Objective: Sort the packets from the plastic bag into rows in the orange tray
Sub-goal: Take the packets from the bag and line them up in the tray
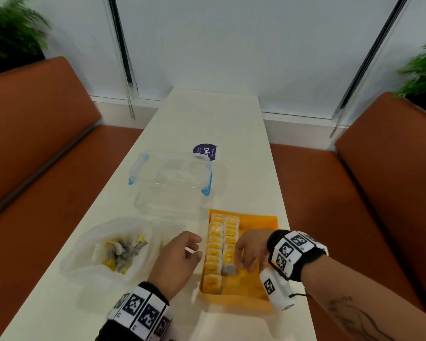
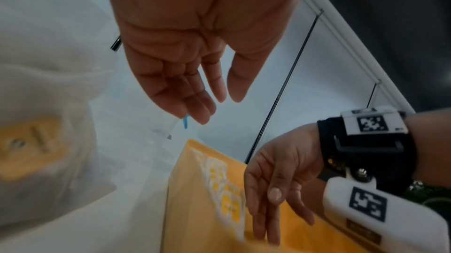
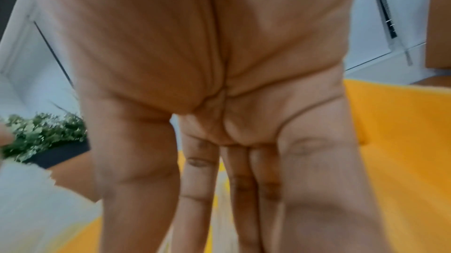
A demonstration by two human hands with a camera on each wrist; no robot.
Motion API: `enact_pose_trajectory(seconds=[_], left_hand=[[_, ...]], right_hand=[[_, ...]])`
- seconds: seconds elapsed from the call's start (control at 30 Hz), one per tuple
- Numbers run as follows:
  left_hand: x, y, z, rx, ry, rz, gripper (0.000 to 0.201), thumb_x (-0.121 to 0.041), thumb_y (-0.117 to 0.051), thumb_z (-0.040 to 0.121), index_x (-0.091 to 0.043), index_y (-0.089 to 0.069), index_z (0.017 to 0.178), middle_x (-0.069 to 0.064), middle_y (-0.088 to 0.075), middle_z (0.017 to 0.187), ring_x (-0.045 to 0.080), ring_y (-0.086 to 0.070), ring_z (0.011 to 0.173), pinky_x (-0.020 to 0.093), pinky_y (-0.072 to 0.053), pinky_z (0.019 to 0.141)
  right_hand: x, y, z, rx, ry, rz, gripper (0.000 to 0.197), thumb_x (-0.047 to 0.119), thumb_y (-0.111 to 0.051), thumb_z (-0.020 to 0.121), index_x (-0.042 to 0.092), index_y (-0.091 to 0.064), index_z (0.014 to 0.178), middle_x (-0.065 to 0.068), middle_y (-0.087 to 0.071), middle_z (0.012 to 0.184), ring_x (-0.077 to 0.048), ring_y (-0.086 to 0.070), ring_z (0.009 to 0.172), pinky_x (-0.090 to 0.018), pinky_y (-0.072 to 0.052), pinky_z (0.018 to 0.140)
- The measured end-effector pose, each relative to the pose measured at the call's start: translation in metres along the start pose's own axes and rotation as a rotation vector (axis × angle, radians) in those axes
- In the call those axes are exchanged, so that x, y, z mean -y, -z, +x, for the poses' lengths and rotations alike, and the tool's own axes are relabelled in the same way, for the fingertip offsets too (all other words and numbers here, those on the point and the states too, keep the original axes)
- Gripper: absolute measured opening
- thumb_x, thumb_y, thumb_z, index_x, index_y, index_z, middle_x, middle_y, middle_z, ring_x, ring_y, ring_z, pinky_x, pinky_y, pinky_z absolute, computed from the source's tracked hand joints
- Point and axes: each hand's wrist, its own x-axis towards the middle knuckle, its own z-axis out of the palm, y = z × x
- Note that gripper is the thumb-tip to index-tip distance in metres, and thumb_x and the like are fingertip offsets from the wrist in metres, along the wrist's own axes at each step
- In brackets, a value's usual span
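The orange tray [image 1: 268,219] lies at the table's near right and holds two rows of yellow-and-white packets [image 1: 215,244]. A grey packet [image 1: 229,269] stands at the near end of the second row. My right hand [image 1: 245,265] reaches down into the tray with straight fingers, their tips beside the grey packet; no grip on it shows. From the left wrist view, the right hand [image 2: 273,199] has its thumb apart from the fingers. My left hand [image 1: 192,247] hovers relaxed and empty between the tray and the clear plastic bag [image 1: 84,242], which holds several loose packets [image 1: 119,251].
A clear lidded container [image 1: 172,175] with blue clips stands just beyond the tray and bag, with a purple round sticker [image 1: 205,151] behind it. The white table [image 1: 207,114] is narrow, with brown-orange benches [image 1: 47,143] on both sides. The tray's right half [image 3: 402,141] is bare.
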Motion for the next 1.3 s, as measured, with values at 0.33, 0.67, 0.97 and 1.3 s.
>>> enact_pose_trajectory(seconds=[0.33,0.67,0.97,1.3], left_hand=[[0.006,0.142,-0.023,-0.419,0.144,0.434,0.050,-0.029,-0.075,0.073,-0.030,-0.053,0.118,-0.002,-0.051,0.122,0.019,-0.049,0.111,0.034,-0.041,0.090],[0.093,0.167,-0.013,-0.047,0.436,0.181,0.025,-0.006,-0.064,0.074,-0.016,-0.052,0.093,0.006,-0.059,0.082,0.018,-0.054,0.068,0.028,-0.042,0.058],[0.090,0.175,-0.019,0.066,0.198,-0.022,0.036,0.007,-0.050,0.074,-0.029,-0.047,0.079,-0.007,-0.058,0.072,0.005,-0.055,0.062,0.014,-0.040,0.048],[0.113,0.174,-0.018,0.030,0.162,0.011,0.019,-0.013,-0.059,0.083,-0.025,-0.048,0.092,-0.011,-0.061,0.082,0.004,-0.058,0.073,0.014,-0.038,0.052]], right_hand=[[0.063,0.023,-0.052,-0.332,0.259,0.248,0.016,0.020,-0.064,0.088,0.005,-0.059,0.090,-0.006,-0.060,0.059,-0.012,-0.049,0.034,-0.021,-0.044,0.041],[0.236,-0.048,0.046,-0.265,0.355,-0.309,0.023,0.010,-0.050,0.090,-0.007,-0.063,0.100,-0.015,-0.058,0.087,-0.027,-0.054,0.080,-0.030,-0.043,0.067],[0.273,-0.078,0.102,-0.478,0.075,-0.315,0.034,0.024,-0.047,0.095,0.010,-0.051,0.126,-0.012,-0.050,0.130,-0.029,-0.047,0.122,-0.038,-0.036,0.105],[0.272,-0.098,0.118,-0.572,0.141,-0.324,0.047,0.021,-0.049,0.094,0.014,-0.039,0.139,-0.012,-0.036,0.148,-0.030,-0.031,0.138,-0.045,-0.026,0.113]])
